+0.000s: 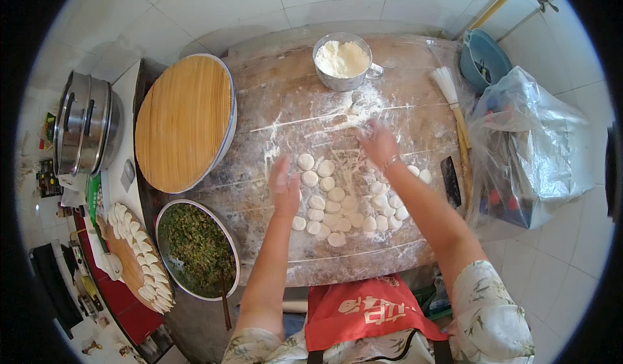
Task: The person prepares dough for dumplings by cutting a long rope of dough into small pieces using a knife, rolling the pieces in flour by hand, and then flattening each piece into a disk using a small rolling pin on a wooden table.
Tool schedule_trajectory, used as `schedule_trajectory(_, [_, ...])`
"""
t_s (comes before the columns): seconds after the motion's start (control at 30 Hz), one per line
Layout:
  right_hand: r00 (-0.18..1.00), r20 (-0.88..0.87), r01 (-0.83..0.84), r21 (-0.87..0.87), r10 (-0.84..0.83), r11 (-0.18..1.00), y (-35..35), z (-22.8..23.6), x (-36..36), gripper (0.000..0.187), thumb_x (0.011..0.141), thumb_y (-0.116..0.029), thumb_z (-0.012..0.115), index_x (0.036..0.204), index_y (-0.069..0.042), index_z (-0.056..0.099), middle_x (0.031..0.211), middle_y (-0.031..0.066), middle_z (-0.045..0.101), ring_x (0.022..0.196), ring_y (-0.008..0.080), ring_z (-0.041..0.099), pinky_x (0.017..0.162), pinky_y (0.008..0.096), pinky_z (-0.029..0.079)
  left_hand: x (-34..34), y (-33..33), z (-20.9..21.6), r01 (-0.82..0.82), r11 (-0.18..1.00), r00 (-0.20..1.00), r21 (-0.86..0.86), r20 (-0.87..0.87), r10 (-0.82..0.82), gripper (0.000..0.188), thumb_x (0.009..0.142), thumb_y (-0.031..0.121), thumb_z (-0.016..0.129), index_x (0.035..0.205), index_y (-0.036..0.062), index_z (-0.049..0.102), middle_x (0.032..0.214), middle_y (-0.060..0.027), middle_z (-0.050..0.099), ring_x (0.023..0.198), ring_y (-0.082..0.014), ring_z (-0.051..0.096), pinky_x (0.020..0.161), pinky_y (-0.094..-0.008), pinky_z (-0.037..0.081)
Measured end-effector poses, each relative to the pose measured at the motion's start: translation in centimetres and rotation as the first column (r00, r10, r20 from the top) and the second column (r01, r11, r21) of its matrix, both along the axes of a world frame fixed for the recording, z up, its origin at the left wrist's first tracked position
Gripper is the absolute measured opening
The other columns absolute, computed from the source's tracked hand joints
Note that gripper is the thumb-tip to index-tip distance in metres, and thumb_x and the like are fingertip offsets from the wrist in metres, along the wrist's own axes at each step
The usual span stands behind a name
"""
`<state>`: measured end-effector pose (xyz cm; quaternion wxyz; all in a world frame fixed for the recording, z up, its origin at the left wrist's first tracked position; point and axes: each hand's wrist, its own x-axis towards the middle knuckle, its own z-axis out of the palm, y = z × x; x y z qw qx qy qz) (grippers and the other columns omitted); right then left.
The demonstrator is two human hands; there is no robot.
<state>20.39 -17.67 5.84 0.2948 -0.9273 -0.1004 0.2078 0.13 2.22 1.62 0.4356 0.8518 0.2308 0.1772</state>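
Many small round pieces of dough (pixel 334 207) lie dusted with flour on the worn wooden board (pixel 383 260). My left hand (pixel 284 185) is at the left edge of the dough pieces, fingers stretched forward and thumb apart, holding nothing that I can see. Farther forward and to the right, my right hand (pixel 378 144) reaches over the board beside a streak of loose flour (pixel 354 114). Its fingers look spread, though slightly blurred, and nothing shows in them. A few dough pieces (pixel 418 174) sit to the right of my right wrist.
A metal pot of flour (pixel 342 62) stands at the back. Left are a wooden lid (pixel 185 124) on a basin, a bowl of green filling (pixel 198 250) with chopsticks, and a tray of dumplings (pixel 146 260). Right lie a brush (pixel 451 91), a dark scraper (pixel 450 182) and a plastic-wrapped box (pixel 529 150).
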Motion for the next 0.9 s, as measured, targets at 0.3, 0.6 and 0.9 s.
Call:
schedule_trajectory(0.3, [0.988,-0.024,-0.152,0.028,0.153,0.988,2.1,-3.3,8.0,0.027,0.079,-0.029,0.063,0.089,-0.005,0.07,0.086,0.0167,0.069,0.087,0.036,0.066,0.077,0.0395,0.053,-3.7,0.7,-1.6,-0.174,0.936,0.984,0.305,0.019,0.177,0.041,0.089,0.018,0.052,0.125,-0.0024,0.052,0.131,-0.0217,0.051,0.124,-0.0398,0.044,0.107,-0.0489,0.029])
schedule_trajectory(0.6, [0.782,0.3,-0.484,-0.261,0.547,0.835,2.3,-2.3,4.5,0.053,0.091,-0.034,0.05,0.14,-0.015,0.04,0.15,0.0189,0.028,0.133,0.0332,0.036,0.109,0.0446,0.029,-3.6,0.7,-1.5,-0.156,0.938,0.988,0.309,0.067,0.143,0.043,0.088,0.019,0.054,0.126,-0.0006,0.052,0.13,-0.0209,0.052,0.123,-0.0395,0.044,0.106,-0.05,0.029])
schedule_trajectory(0.9, [0.846,0.18,-0.453,-0.256,0.502,0.854,3.8,-3.0,3.5,0.075,0.09,-0.056,0.045,0.151,-0.02,0.02,0.157,0.0151,0.01,0.145,0.0365,0.01,0.116,0.0537,0.003,-4.1,1.2,-1.9,-0.145,0.947,0.987,0.288,0.108,0.118,0.047,0.086,0.015,0.054,0.129,-0.0025,0.05,0.131,-0.0229,0.051,0.124,-0.0409,0.045,0.107,-0.0486,0.03])
